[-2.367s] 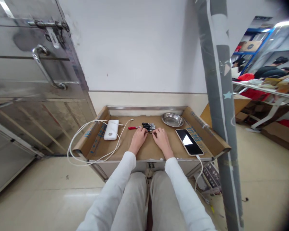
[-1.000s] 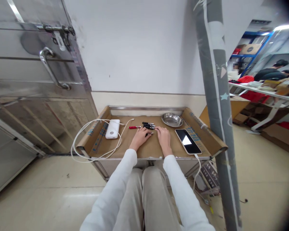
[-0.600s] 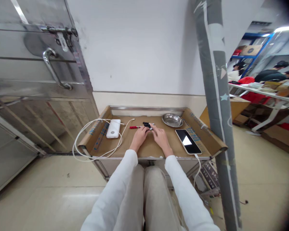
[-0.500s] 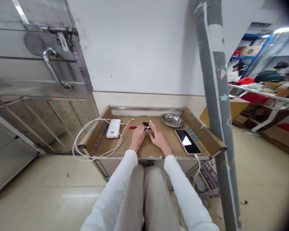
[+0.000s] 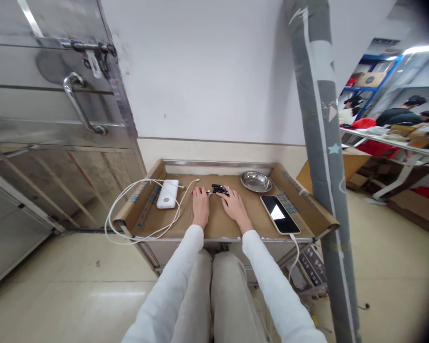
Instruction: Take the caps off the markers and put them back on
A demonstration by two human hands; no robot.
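My left hand (image 5: 200,207) reaches onto the brown-covered tabletop with its fingers curled over a slim red object (image 5: 195,192). A shiny silver end shows beside the fingertips; the rest is hidden, so its exact kind cannot be made out. Just to the right, my right hand (image 5: 235,207) lies palm down, fingers stretched and apart. Its fingertips touch a small group of slim black objects (image 5: 219,188), shaped like pens, that lie side by side. The fingers partly cover them.
A white power bank (image 5: 167,194) with a looped white cable lies left. At right are a round metal dish (image 5: 256,182) and a phone (image 5: 280,215) plugged into a cable. A tall grey wrapped roll (image 5: 318,119) leans beside the table. People work in the background.
My left hand has moved left, from the black objects onto the red one. My right hand's raised fingers have come down by the black objects, which now lie closer together.
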